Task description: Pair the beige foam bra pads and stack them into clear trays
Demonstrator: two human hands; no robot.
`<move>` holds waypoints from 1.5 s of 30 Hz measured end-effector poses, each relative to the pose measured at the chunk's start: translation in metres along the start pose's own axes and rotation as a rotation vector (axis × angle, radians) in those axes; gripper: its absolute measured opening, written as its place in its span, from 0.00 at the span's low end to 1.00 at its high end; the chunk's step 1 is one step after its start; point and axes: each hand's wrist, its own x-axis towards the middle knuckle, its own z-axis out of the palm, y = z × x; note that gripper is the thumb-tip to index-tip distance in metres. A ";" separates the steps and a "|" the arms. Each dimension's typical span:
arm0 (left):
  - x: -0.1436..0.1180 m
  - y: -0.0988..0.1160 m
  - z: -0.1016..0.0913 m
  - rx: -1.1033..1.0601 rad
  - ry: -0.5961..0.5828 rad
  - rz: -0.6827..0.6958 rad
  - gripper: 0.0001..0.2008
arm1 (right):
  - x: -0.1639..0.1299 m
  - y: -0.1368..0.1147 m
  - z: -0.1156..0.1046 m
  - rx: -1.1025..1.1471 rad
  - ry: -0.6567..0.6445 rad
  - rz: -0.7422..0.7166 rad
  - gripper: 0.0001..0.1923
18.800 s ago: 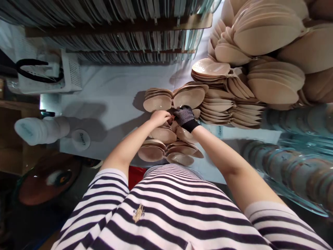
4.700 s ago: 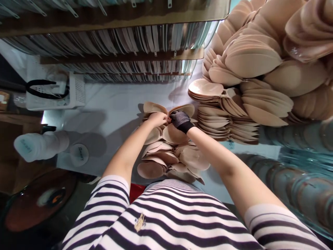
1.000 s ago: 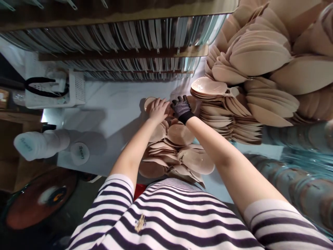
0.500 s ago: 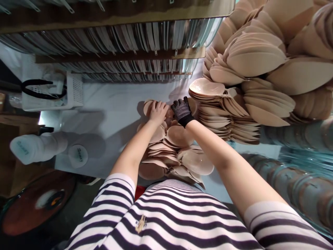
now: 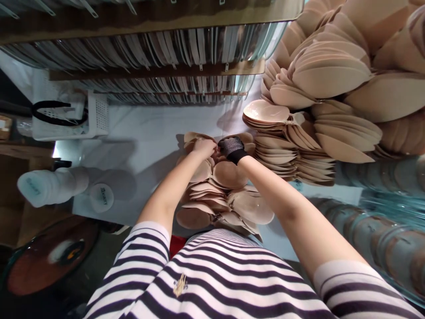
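Observation:
A beige stick-on bra (image 5: 245, 138) lies at the far end of the pile, one rounded cup on each side of my hands. My bare left hand (image 5: 205, 147) has its fingers curled at the inner edge of the left cup. Close beside it, my right hand (image 5: 231, 147), in a black dotted glove, is closed at the inner edge of the right cup. Both sets of fingertips meet at the bra's middle, where they hide the join. Nearer my body lies a pile of more beige bras (image 5: 229, 174), stacked in overlapping pairs of cups.
Tall stacks of beige cups (image 5: 328, 75) rise at the right. Rows of clear zip cases (image 5: 159, 48) stand along the back. A white basket (image 5: 101, 115) and white round containers (image 5: 53, 186) are at the left of the pale table (image 5: 139, 119). Clear packs (image 5: 375, 226) lie at the right.
My left fingers, stretched over the left cup before, have curled inward to the middle. The gloved fingers have also bent in, and the cups' far edges now show more.

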 end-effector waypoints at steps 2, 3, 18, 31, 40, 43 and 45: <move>0.000 -0.002 -0.002 -0.038 -0.031 -0.043 0.14 | -0.002 0.001 0.001 0.024 -0.007 0.016 0.15; 0.000 -0.002 -0.001 -0.049 -0.030 -0.053 0.14 | -0.002 0.002 0.002 0.032 -0.010 0.014 0.16; -0.001 -0.002 0.010 -0.140 0.029 -0.109 0.14 | -0.005 -0.004 0.019 0.209 0.063 0.189 0.18; -0.007 0.011 0.004 0.093 -0.154 -0.065 0.13 | -0.002 0.009 0.000 -0.003 -0.010 0.070 0.19; -0.006 0.009 -0.012 -0.039 0.134 -0.004 0.17 | 0.026 0.007 -0.003 -0.123 0.014 0.010 0.18; 0.002 0.004 -0.011 0.040 0.276 0.031 0.19 | 0.022 0.010 -0.001 -0.116 0.012 -0.029 0.18; 0.009 0.000 -0.008 0.054 0.184 0.043 0.15 | 0.016 0.013 -0.004 -0.102 -0.014 -0.044 0.18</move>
